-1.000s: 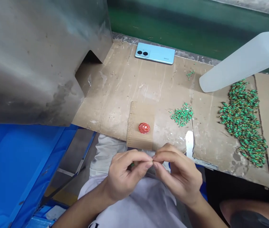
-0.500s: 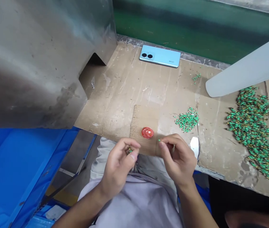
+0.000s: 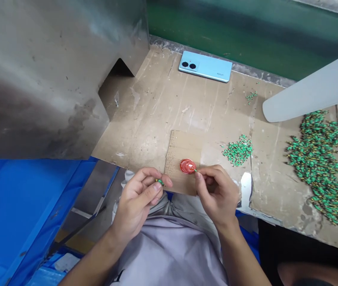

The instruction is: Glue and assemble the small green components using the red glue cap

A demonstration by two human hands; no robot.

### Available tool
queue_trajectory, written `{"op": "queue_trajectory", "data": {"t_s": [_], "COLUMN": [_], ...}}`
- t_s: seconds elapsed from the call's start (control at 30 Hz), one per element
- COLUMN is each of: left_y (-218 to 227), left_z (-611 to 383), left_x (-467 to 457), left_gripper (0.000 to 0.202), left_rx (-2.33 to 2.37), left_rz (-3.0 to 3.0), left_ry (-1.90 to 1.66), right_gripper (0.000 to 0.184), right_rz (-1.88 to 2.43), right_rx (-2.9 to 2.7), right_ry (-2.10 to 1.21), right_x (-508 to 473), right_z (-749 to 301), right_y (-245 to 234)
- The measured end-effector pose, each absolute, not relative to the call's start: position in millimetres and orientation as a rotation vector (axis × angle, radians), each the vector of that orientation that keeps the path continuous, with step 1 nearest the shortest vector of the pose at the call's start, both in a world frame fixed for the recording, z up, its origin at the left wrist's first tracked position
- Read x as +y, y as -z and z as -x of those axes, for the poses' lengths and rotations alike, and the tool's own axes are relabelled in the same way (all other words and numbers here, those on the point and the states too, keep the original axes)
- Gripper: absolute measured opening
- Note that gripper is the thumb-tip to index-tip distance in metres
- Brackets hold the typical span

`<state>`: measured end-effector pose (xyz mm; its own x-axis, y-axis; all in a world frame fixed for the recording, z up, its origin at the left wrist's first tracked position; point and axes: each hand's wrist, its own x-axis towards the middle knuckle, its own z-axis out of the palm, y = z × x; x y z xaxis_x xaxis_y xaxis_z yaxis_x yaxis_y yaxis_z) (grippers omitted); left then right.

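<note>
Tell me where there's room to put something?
Bare cardboard lies between the metal housing, phone and red dish; a strip between the small pile and big pile. Crowded: the front edge, where left hand and right hand pinch green parts.

The only lettering I can spot is a small dark wordmark on the back of the light blue phone [image 3: 206,66], which lies face down at the far edge of the cardboard-covered bench [image 3: 163,107]. The mark sits toward the phone's right end, away from its two camera lenses [image 3: 188,65], and is too small to read letter by letter. A dark scrap of print shows on the person's pale shirt [image 3: 171,254] near the bottom edge of view, cut off and unreadable.
</note>
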<state>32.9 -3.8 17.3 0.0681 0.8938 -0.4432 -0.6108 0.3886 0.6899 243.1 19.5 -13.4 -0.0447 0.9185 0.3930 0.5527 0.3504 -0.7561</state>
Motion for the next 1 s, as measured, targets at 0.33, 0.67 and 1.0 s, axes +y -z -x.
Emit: {"op": "queue_trajectory", "data": {"t_s": [0.33,0.67,1.0], "left_y": [-15.6,-13.0,-8.6], "left_z": [-32.3,-32.6,-32.3], "left_x": [-4.1,-5.5,-9.3], "left_gripper": [0.015,0.027,0.033], "left_rx": [0.936,0.973,1.063], "left_rz": [-0.399,-0.417,-0.524], "left_ry": [-1.176,-1.162,-1.128], "right_gripper": [0.014,0.013,0.014], "right_rz": [1.329,1.339,1.325], "right_rx": [-1.717,-1.719,-1.687], "right_ry": [-0.531,-0.525,-0.504], "right_x": [20.0,19.7,18.1], "right_z": [-243.2,-243.1,-246.8], "right_y": [13.9,14.2,16.8]}}
